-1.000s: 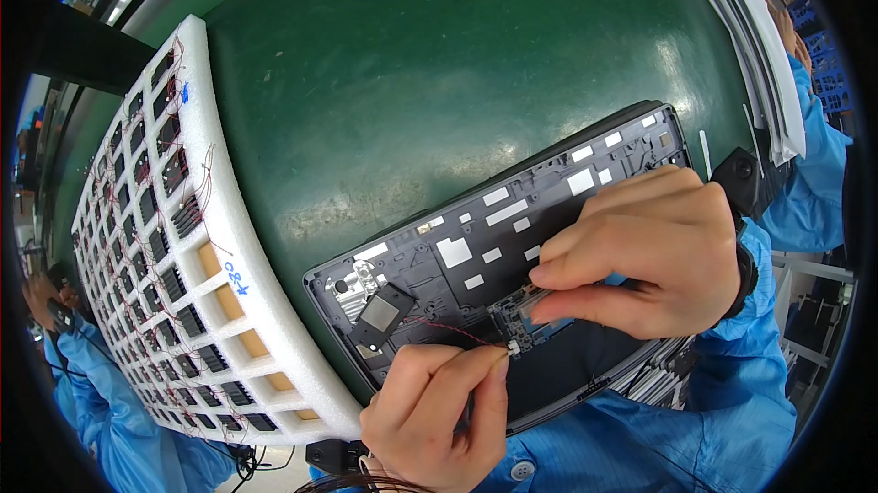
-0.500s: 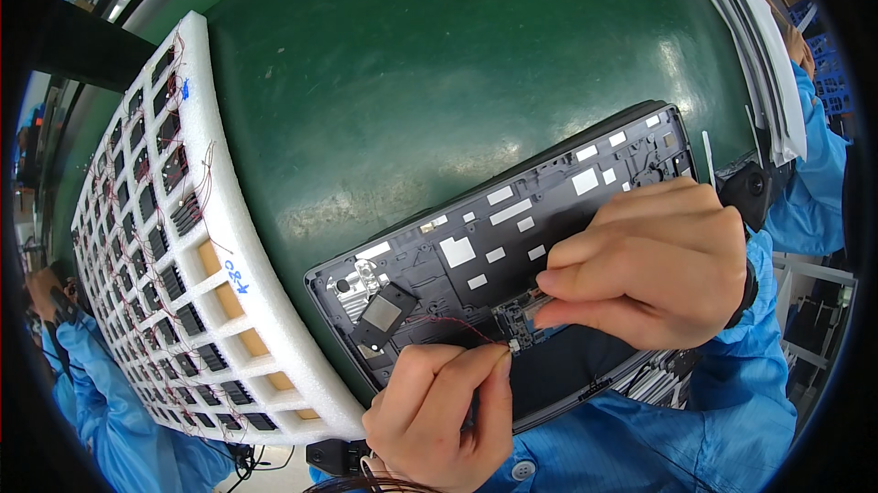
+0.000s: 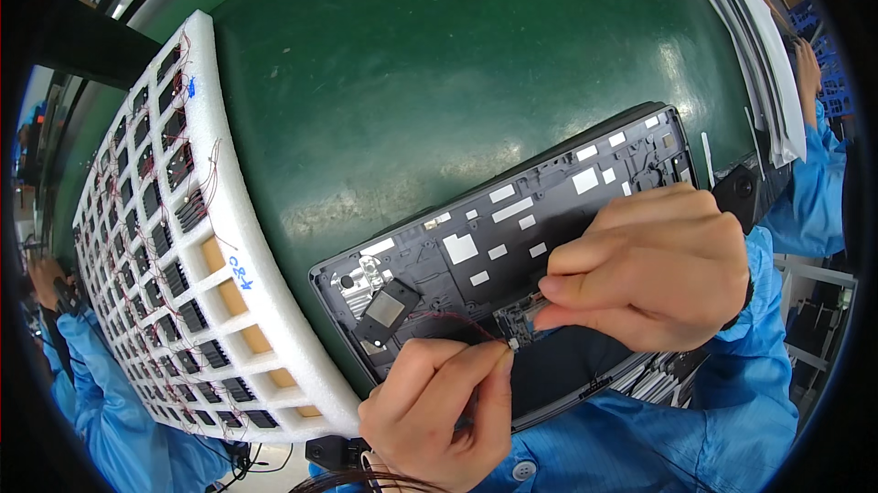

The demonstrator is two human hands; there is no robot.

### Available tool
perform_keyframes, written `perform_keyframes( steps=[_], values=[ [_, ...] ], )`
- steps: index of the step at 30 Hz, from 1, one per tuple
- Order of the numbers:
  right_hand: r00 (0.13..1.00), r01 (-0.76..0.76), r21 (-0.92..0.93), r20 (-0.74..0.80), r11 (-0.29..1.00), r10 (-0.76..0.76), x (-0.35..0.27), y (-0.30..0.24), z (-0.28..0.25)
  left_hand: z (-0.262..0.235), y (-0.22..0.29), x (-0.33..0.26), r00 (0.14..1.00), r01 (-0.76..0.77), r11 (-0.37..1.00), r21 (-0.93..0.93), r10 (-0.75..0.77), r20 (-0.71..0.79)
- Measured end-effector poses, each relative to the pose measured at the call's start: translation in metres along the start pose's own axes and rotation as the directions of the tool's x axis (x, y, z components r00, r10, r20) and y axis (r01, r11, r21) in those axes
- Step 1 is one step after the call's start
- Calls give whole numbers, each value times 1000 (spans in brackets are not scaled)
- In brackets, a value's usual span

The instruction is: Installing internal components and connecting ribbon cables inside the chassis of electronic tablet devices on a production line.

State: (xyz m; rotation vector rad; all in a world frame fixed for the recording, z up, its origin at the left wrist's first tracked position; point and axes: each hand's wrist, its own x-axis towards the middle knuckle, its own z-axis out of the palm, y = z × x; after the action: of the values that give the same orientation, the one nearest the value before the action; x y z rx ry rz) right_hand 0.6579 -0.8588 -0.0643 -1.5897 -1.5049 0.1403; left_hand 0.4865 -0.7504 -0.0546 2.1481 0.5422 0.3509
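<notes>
Green bench (image 3: 439, 81) fills most of the view, and a black laptop shell (image 3: 512, 237) lies on it, tilted, with its inside facing up. White stickers dot the inside of the shell. A small black square speaker (image 3: 386, 310) sits in the shell near its left end. A thin red wire (image 3: 448, 317) runs from the speaker toward the middle of the shell.

The left hand (image 3: 444, 415) comes up from the bottom edge. Its fingers (image 3: 494, 383) are pressed together and pinch the tiny end of the red wire, right at a little connector (image 3: 514, 344) on the shell. The right hand (image 3: 654, 269) rests on the shell just beside that spot. Its fingers (image 3: 572, 260) are curled and close together, with the tips pressing down next to the connector.

A big white foam tray (image 3: 238, 292) lies on the left side of the bench, just beside the shell. It has many small square holes, and many of them hold more black speakers with red wires. A stack of white sheets (image 3: 759, 63) sits at the top right. Another person in a blue sleeve (image 3: 110, 411) is at the far left.
</notes>
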Motion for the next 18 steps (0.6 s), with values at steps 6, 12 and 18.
perform_keyframes(
  steps=[6, 12, 18],
  values=[
    [1000, 16, 0, 2, 1000, -16, 3, 4, -2, 1, 1, 1, 999, 33, 999, 7, -33, -19],
    [989, -75, -9, 126, 997, 76, 12, 9, -8, 4, -5, -8, 995, -8, 999, 49, 13, -99],
    [984, -41, 0, 175, 999, 41, 17, 12, -9, -14, -6, -12, 974, 56, 926, 374, 31, -222]
  ],
)
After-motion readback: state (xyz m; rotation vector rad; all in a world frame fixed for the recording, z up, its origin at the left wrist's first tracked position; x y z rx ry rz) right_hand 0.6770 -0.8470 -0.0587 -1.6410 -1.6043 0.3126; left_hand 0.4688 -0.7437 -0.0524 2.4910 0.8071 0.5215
